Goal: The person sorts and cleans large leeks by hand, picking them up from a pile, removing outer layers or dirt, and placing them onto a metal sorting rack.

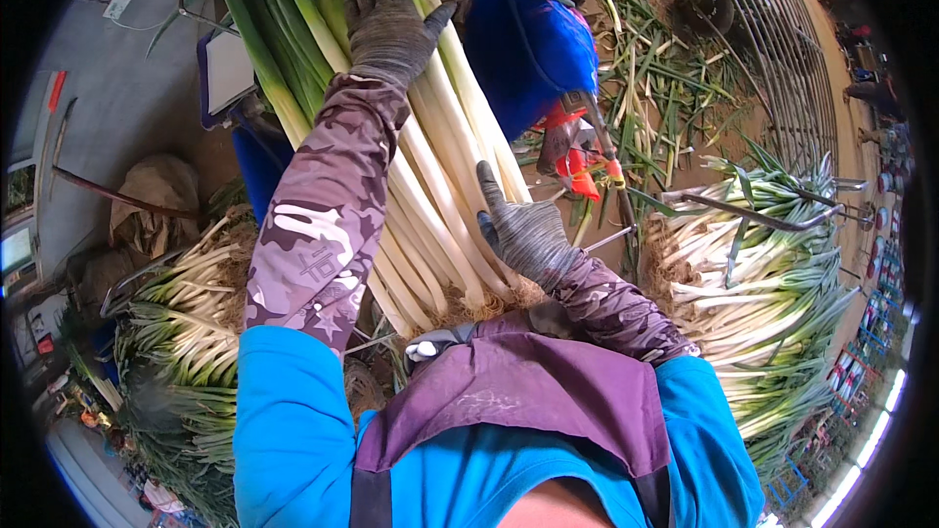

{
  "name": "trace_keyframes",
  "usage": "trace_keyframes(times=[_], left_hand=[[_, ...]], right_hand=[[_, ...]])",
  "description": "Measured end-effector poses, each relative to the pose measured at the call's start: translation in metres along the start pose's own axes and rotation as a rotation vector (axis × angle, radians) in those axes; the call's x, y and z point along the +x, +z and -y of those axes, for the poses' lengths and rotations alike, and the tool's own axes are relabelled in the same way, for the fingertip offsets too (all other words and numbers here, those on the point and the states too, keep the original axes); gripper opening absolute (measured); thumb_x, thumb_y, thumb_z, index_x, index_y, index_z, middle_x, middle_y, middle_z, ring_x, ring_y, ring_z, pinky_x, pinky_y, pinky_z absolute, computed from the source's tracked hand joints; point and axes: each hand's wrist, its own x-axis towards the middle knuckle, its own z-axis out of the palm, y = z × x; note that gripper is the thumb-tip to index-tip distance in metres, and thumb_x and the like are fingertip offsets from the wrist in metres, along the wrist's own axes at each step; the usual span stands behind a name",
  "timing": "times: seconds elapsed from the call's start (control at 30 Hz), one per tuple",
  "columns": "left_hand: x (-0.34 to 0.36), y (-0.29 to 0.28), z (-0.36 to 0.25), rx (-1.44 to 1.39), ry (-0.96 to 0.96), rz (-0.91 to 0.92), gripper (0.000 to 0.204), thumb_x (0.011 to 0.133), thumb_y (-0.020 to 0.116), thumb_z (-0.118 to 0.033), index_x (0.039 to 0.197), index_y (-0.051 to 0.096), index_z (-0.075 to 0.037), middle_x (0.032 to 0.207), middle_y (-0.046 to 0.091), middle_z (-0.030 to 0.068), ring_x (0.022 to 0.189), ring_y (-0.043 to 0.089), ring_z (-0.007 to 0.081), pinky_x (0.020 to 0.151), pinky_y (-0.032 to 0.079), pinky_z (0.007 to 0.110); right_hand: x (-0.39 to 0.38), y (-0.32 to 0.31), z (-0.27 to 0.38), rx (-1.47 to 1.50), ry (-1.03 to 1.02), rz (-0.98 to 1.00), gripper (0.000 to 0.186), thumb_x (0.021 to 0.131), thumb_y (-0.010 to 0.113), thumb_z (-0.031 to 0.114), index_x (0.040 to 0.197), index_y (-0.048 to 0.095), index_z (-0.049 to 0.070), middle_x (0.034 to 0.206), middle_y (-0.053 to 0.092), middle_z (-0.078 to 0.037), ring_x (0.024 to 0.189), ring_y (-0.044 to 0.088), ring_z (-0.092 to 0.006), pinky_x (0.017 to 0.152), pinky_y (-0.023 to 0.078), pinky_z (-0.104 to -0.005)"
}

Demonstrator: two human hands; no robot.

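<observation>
A thick row of long green onions (428, 176) lies before me, white stalks and roots toward my body, green leaves away from it. My left hand (396, 29), in a grey glove, rests over the upper stalks where the white turns green, fingers spread. Lower down, my gloved right hand (531, 238) touches the right edge of the white stalks, its forefinger stretched along them and its fingers apart. Neither hand is closed around a stalk. The root ends sit close to my purple apron (528, 381). What supports the row is mostly hidden beneath it.
Piles of green onions stand at my right (753, 303) and left (196, 323). A blue covered object (528, 54) with a metal bar (604, 137) and red-orange pieces (579, 181) is beyond my right hand. Leaf scraps (650, 78) litter the floor near a dark bucket (702, 5).
</observation>
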Motion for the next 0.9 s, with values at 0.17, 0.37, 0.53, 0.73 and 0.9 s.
trace_keyframes(times=[0.17, 0.37, 0.53, 0.73, 0.9], left_hand=[[-0.022, -0.004, 0.003, 0.177, 0.088, 0.061, 0.093, 0.091, 0.053, -0.066, 0.152, 0.027, 0.000, 0.151, 0.038, 0.0262, 0.144, 0.031, 0.0382, 0.120, 0.018, 0.050], [-0.044, -0.017, -0.007, 0.088, 0.045, 0.161, 0.087, 0.094, 0.052, -0.058, 0.153, 0.025, 0.001, 0.150, 0.040, 0.0249, 0.142, 0.035, 0.0356, 0.119, 0.018, 0.055], [-0.085, -0.030, -0.033, 0.158, 0.017, 0.244, 0.086, 0.095, 0.051, -0.053, 0.153, 0.022, 0.003, 0.151, 0.038, 0.0236, 0.145, 0.029, 0.0348, 0.119, 0.013, 0.056], [-0.124, -0.044, -0.058, 0.196, -0.037, 0.282, 0.082, 0.096, 0.049, -0.050, 0.153, 0.024, 0.002, 0.155, 0.037, 0.0190, 0.148, 0.026, 0.0329, 0.121, 0.009, 0.055], [-0.149, -0.060, -0.075, 0.198, -0.044, 0.336, 0.068, 0.100, 0.043, -0.043, 0.151, 0.032, 0.000, 0.155, 0.038, 0.0179, 0.149, 0.024, 0.0313, 0.120, 0.004, 0.060]], right_hand=[[0.004, 0.007, -0.029, -0.054, -0.014, -0.025, 0.073, 0.098, 0.051, 0.030, 0.157, 0.017, 0.007, 0.055, 0.058, -0.013, 0.045, 0.057, -0.0315, 0.045, 0.045, -0.0468], [-0.022, 0.021, -0.002, -0.001, 0.037, -0.002, 0.076, 0.098, 0.052, 0.032, 0.157, 0.013, 0.007, 0.056, 0.059, -0.014, 0.049, 0.059, -0.0341, 0.050, 0.046, -0.0498], [-0.062, 0.012, 0.005, 0.002, 0.132, 0.209, 0.083, 0.096, 0.055, 0.033, 0.159, 0.007, 0.009, 0.072, 0.067, -0.019, 0.061, 0.066, -0.0355, 0.055, 0.050, -0.0501], [-0.040, 0.028, -0.006, -0.071, 0.016, -0.007, 0.079, 0.095, 0.055, 0.032, 0.155, 0.014, 0.003, 0.077, 0.069, -0.017, 0.064, 0.066, -0.0358, 0.055, 0.049, -0.0503], [-0.057, 0.029, -0.014, 0.006, -0.078, 0.148, 0.080, 0.094, 0.056, 0.030, 0.156, 0.013, 0.002, 0.065, 0.063, -0.019, 0.056, 0.063, -0.0379, 0.054, 0.047, -0.0532]])
